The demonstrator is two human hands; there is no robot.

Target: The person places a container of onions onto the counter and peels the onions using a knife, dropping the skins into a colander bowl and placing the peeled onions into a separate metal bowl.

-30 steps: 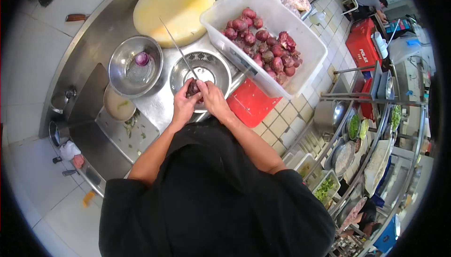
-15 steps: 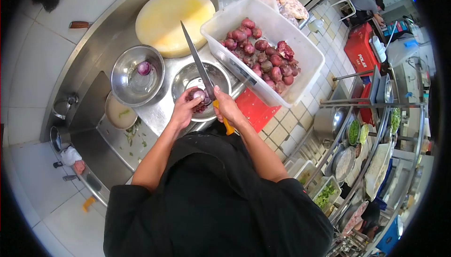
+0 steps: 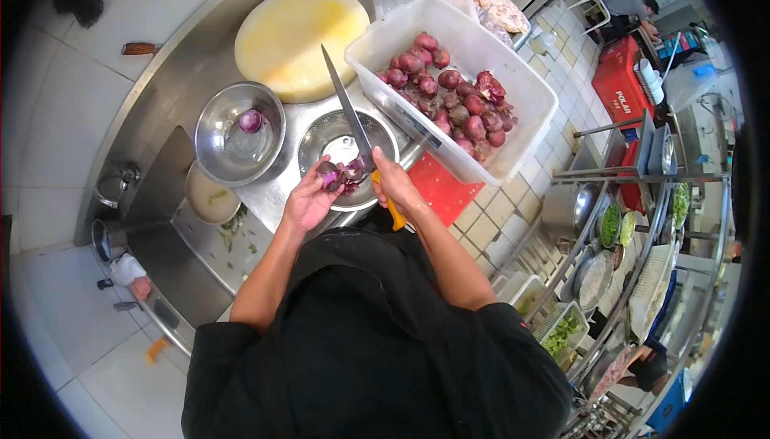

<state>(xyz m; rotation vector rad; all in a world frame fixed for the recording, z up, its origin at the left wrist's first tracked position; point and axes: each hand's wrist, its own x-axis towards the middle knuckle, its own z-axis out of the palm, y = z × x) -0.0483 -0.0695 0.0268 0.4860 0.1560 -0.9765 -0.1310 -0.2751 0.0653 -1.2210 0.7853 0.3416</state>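
Observation:
My left hand holds a partly peeled red onion in its fingertips, over the left part of a perforated metal colander. The yellow handle of a knife is wrapped by my right hand, its long blade pointing up and left across the colander. Dark red onion skins show between the two hands. To the left, a metal bowl contains one peeled onion. A clear plastic bin at the upper right holds several unpeeled red onions.
A round yellowish board lies behind the bowls. Below the bin is a red board. A bowl of cloudy liquid sits by the sink basin. Racks stand at right; another person is far back.
The knife has swung from pointing up-left to more upright, then tilted slightly. My hands have moved apart, and the onion in my left hand now shows more purple flesh.

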